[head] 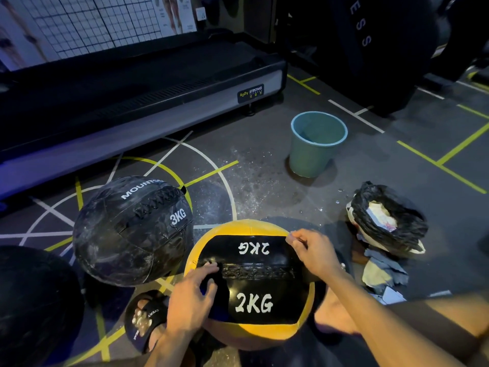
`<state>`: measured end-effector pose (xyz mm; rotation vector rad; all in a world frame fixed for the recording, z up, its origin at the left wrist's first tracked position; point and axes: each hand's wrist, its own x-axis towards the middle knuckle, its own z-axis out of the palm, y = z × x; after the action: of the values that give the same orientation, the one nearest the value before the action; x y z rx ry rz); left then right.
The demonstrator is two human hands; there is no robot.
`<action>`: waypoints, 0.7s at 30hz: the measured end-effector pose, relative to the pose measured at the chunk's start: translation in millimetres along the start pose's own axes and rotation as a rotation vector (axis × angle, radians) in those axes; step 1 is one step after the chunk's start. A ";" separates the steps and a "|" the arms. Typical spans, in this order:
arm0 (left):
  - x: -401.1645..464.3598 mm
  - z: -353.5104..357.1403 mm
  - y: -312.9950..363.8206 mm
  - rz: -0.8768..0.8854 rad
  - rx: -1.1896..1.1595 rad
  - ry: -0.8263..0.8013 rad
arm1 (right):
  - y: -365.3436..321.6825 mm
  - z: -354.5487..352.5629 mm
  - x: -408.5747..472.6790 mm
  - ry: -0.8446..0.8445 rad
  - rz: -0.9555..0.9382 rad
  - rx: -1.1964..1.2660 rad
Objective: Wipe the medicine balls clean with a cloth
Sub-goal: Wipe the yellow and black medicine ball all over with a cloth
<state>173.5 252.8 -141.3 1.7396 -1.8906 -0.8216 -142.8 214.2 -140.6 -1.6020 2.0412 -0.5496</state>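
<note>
A yellow and black medicine ball (254, 303) marked 2KG sits on the floor just in front of me. My left hand (191, 300) lies on its left side, fingers spread over the black panel by the stitched seam. My right hand (313, 251) grips its upper right edge with curled fingertips. No cloth shows in either hand. A black 3KG medicine ball (132, 231) rests to the left, touching nothing. Part of another black ball (34, 303) shows at the far left. Crumpled grey cloths (383, 271) lie on the floor to the right.
A teal bucket (317, 144) stands further out, with wet splashes on the floor beside it. A black bag (389, 221) holding pale rubbish sits at the right. A treadmill base (148, 102) runs along the back left. My sandalled foot (148, 319) is beside the ball.
</note>
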 end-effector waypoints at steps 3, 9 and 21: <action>3.5 5.2 14.4 0.086 0.084 0.017 | -4.3 -4.7 1.8 -0.004 0.037 0.054; -15.5 37.8 53.7 0.455 0.227 -0.167 | -22.4 4.2 5.4 0.035 0.159 0.155; -0.7 47.6 48.0 0.468 0.471 -0.062 | -5.1 -34.1 -3.2 0.268 0.303 0.585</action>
<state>106.4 261.2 -143.0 1.4085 -2.5443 -0.2677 -158.6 216.6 -109.9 -0.8982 1.9941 -1.1603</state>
